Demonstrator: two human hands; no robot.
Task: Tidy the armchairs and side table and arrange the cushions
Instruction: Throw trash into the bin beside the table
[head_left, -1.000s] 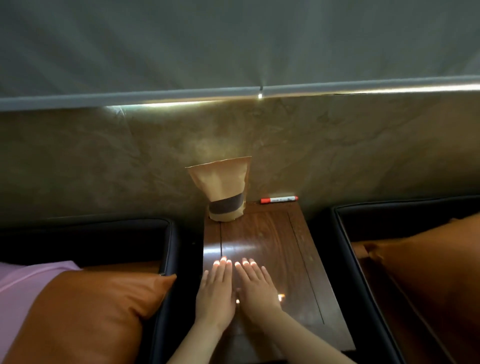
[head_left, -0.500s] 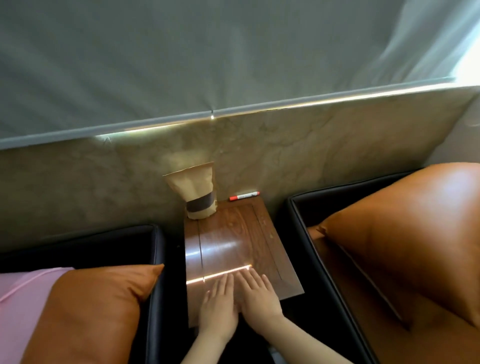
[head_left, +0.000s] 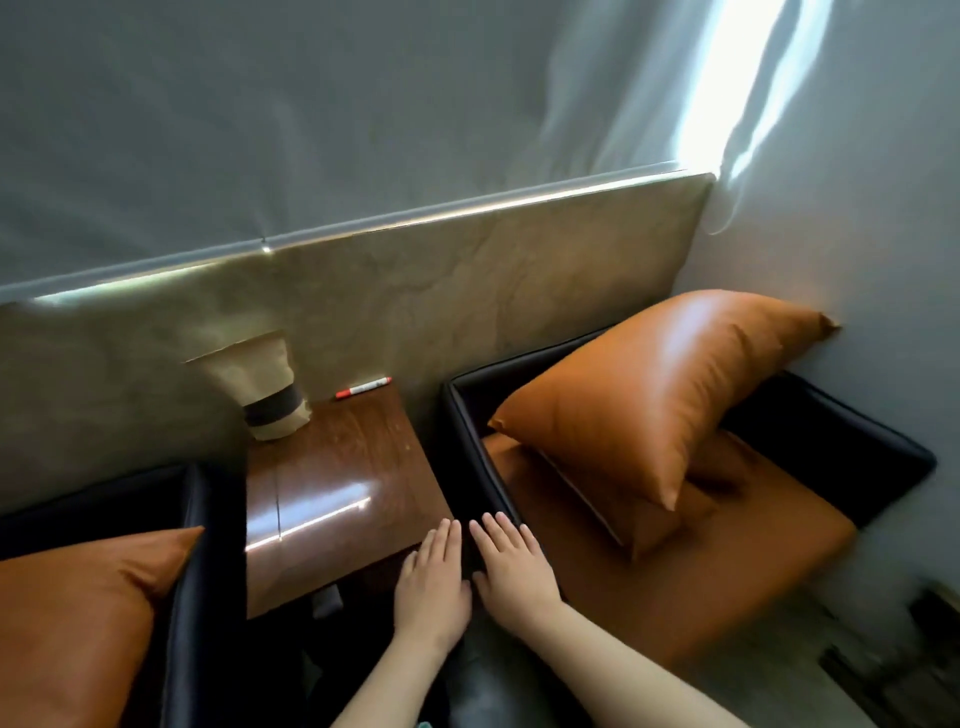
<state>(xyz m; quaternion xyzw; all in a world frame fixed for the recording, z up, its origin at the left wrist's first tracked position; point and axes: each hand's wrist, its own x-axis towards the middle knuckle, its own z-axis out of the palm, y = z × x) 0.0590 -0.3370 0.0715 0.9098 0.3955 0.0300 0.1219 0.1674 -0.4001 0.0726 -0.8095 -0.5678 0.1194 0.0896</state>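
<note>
Left hand (head_left: 434, 587) and right hand (head_left: 511, 564), flat and empty at the side table (head_left: 337, 478) front, could topple the paper bag (head_left: 265, 389) at its rear if swept carelessly.

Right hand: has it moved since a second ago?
Yes. The right hand has slid rightward off the table and now lies flat over the front end of the armchair arm.

You had open room across the middle of the counter (head_left: 337, 467) at frame centre. Along its far edge a paper pouch (head_left: 270, 395) stood and a marker (head_left: 363, 388) lay by the wall (head_left: 467, 291). The left chair's arm (head_left: 195, 623) and the right chair's arm (head_left: 467, 447) hemmed its sides. At right, a propped cushion (head_left: 649, 395) filled the rear of the seat (head_left: 701, 582); its front lay open.
</note>
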